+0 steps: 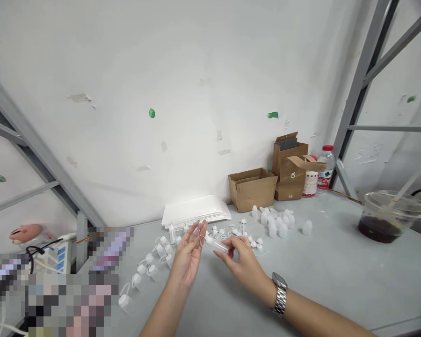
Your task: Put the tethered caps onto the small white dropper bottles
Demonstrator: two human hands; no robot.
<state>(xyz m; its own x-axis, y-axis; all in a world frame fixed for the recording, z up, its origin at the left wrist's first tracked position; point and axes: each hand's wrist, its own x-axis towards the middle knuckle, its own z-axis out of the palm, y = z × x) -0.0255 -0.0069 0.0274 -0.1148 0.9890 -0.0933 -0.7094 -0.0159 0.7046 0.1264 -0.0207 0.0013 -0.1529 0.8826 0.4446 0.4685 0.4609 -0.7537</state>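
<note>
One right hand grips one bottle beside one left hand.

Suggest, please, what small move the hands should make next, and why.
The left hand should probably steady the white tip of the small bottle, since the right hand holds the bottle's body and the tip points toward the left hand.

The table is grey, the held bottle translucent white, the box brown, the cup white with red dots
</note>
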